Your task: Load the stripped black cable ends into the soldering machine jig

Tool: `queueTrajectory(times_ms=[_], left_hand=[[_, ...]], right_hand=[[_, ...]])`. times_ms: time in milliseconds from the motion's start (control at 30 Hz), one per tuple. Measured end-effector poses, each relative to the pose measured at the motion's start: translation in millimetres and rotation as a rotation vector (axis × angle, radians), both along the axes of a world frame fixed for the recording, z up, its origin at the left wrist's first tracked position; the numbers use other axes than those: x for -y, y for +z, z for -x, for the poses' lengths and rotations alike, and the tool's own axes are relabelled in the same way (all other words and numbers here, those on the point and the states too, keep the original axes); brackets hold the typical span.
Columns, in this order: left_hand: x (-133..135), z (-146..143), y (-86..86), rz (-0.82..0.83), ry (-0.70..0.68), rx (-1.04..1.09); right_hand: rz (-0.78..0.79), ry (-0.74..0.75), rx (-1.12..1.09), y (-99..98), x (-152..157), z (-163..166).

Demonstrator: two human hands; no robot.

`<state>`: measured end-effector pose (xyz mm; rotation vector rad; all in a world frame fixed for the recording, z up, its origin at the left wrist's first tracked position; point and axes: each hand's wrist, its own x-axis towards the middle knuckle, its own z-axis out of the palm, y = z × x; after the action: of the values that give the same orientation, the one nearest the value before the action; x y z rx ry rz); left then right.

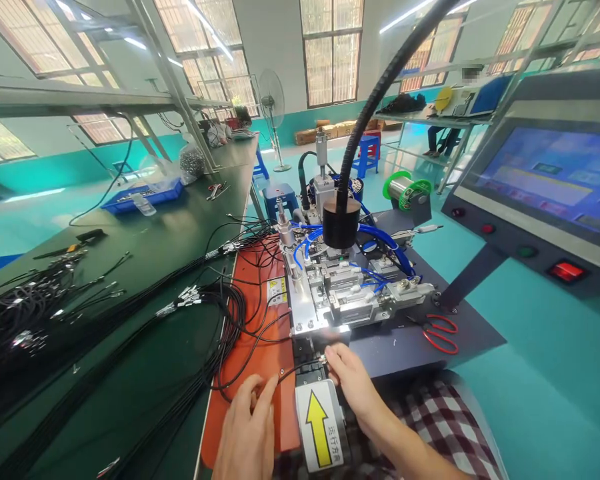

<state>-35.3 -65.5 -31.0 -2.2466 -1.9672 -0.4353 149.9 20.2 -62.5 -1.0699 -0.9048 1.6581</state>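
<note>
Nearest me, my left hand (pixel 250 427) curls over the orange board (pixel 287 417), with the cable (pixel 293 369) running in at its fingertips; whether it grips or merely guides, I cannot tell. Past the block (pixel 320 427) with the yellow arrow, my right hand (pixel 349 373) has thumb and forefinger pinched on the cable's end, at the front edge of the machine (pixel 360 307). My worry is there: a small twist of that pinch could skew the end, and fingertips so close could get nipped if any part moved. Farther left, a coil (pixel 237 313) lies across the board and desk (pixel 190 227), and loose leads cross nearby; a snag among them could jerk the cable free. The red scissors (pixel 441 340) rest right of the machine, where a careless forearm might knock them. Beyond stands the wire spool (pixel 403 188), well clear of my hands
</note>
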Motion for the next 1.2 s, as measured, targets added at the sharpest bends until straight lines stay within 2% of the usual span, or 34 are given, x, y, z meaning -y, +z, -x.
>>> queueTrajectory(times_ms=[67, 167, 333, 533, 633, 733, 833, 933, 1067, 1200], left_hand=[[9.6, 6.4, -1.2, 0.001, 0.008, -0.146], [7.1, 9.9, 5.6, -0.053, -0.037, -0.277], [-6.7, 15.9, 12.5, -0.114, -0.058, -0.294], [-4.0, 21.7, 9.5, -0.078, -0.098, -0.303], [-4.6, 19.4, 12.6, -0.057, -0.082, -0.280], [-5.5, 15.0, 17.8, -0.006, -0.055, -0.239], [-4.6, 11.0, 19.3, -0.002, -0.053, -0.211], [-3.2, 9.4, 15.6, -0.023, 0.009, -0.178], [-3.6, 14.1, 11.7, 0.003, -0.050, -0.198], [-5.1, 20.9, 12.5, 0.013, -0.069, -0.254]], right_hand=[[0.013, 0.005, -0.001, 6.1, 2.6, -0.4], [0.022, 0.012, 0.001, 16.8, 4.2, -0.3], [0.021, 0.001, 0.008, 22.4, 1.3, -0.1], [0.025, -0.012, -0.010, 19.7, -1.4, 0.9], [0.034, -0.015, -0.020, 12.9, -1.4, 0.7], [0.070, -0.027, -0.019, -2.2, 1.3, -5.3], [0.128, -0.055, -0.004, -20.9, 9.5, -20.6], [0.177, -0.080, 0.018, -35.6, 23.6, -41.0], [0.243, -0.096, 0.051, -45.1, 41.9, -61.5], [0.276, -0.094, 0.083, -49.1, 48.8, -65.4]])
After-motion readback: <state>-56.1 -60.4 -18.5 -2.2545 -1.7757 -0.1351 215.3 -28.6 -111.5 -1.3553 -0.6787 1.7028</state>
